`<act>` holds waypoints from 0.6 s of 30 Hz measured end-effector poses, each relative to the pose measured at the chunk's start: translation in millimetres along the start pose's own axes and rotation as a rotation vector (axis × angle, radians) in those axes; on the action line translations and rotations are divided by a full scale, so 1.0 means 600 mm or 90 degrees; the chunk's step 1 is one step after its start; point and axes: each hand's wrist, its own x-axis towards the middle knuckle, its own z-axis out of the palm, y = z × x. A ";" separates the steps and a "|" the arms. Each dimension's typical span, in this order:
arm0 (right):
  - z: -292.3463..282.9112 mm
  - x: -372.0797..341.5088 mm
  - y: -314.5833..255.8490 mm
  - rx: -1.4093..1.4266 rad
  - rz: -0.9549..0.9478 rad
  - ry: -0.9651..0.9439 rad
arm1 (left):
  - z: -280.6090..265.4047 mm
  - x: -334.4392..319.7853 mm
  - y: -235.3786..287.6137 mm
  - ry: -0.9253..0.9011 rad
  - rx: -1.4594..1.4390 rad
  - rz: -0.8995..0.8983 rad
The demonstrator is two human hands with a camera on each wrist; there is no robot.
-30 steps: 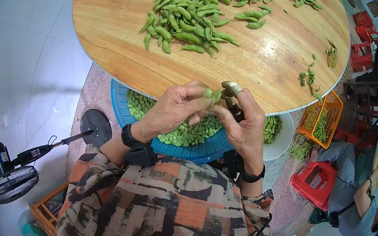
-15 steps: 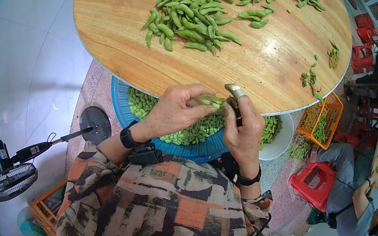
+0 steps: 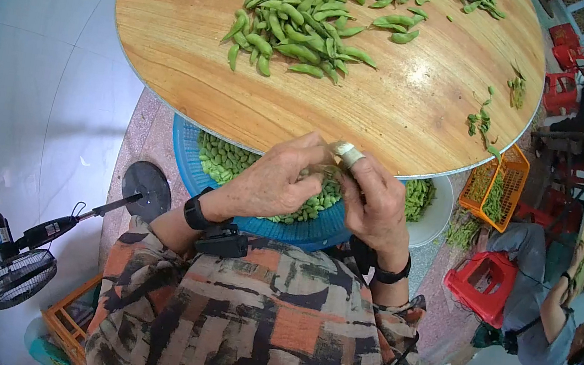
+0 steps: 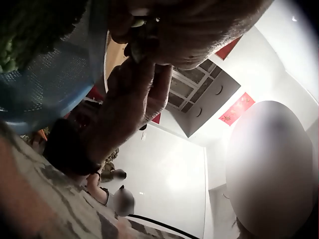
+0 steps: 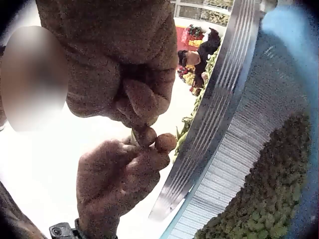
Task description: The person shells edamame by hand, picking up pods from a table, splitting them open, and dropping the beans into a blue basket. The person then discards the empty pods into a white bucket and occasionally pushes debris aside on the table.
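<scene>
Over the blue basket, my left hand [image 3: 274,180] pinches a green bean pod [image 3: 324,169] between thumb and fingers. Facing it, my right hand [image 3: 380,208] curls its thumb and forefinger onto the pod's other end. Whitish wrapping [image 3: 349,155] covers the tip of the right forefinger. In the right wrist view the fingertips of both hands meet and hide most of the pod. Shelled green beans fill the blue basket [image 3: 277,231] below, partly hidden by the hands. A heap of whole pods [image 3: 291,29] lies on the round wooden table [image 3: 173,69].
A white bucket [image 3: 440,215] with green pods stands right of the basket, under the table edge. Farther right are an orange crate [image 3: 517,177] and a red stool [image 3: 483,284] near another person. A black fan [image 3: 14,270] stands at left.
The hands have drawn closer together. The pod, plainly seen between the fingers before, is now mostly covered, and the right hand's wrapped finger has bent down toward the left hand.
</scene>
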 end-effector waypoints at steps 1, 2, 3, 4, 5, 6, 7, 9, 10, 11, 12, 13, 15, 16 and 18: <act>-0.003 0.000 0.004 0.032 0.004 0.003 | 0.000 0.000 0.000 0.000 0.000 0.000; -0.005 -0.002 0.007 0.033 0.004 0.002 | 0.000 0.000 0.001 -0.020 -0.035 -0.016; -0.006 -0.003 0.009 0.037 0.013 -0.013 | 0.000 -0.001 0.001 -0.040 -0.070 -0.033; -0.006 -0.004 0.010 0.041 0.022 -0.027 | 0.000 -0.003 -0.003 -0.039 -0.070 -0.035; -0.007 -0.005 0.011 0.042 0.022 -0.027 | 0.001 -0.005 -0.012 -0.041 -0.031 -0.036; -0.008 -0.006 0.011 0.062 0.025 -0.025 | 0.000 -0.005 -0.015 -0.043 0.007 -0.036; -0.009 -0.007 0.011 0.082 0.029 -0.024 | -0.003 -0.006 -0.014 -0.044 0.007 -0.035; -0.030 -0.018 0.010 0.099 0.083 -0.028 | -0.016 -0.006 0.001 -0.151 -0.065 -0.144; -0.049 -0.024 0.009 0.116 0.135 -0.033 | -0.026 -0.007 0.008 -0.150 -0.063 -0.142; -0.079 -0.033 0.003 0.124 0.203 -0.053 | -0.039 -0.007 0.014 -0.205 -0.053 -0.076; -0.107 -0.055 0.016 0.081 0.194 -0.049 | -0.053 -0.008 0.019 -0.260 -0.043 -0.010; -0.138 -0.070 0.017 0.044 0.209 -0.046 | -0.067 -0.008 0.022 -0.268 0.011 -0.008; -0.192 -0.112 0.023 -0.018 0.305 -0.055 | -0.088 0.002 0.003 -0.155 0.106 0.032; -0.216 -0.113 0.012 -0.113 0.392 -0.110 | -0.097 0.012 -0.008 -0.042 0.198 0.071; -0.229 -0.146 0.032 -0.257 0.436 -0.061 | -0.111 0.055 -0.023 0.077 0.316 0.092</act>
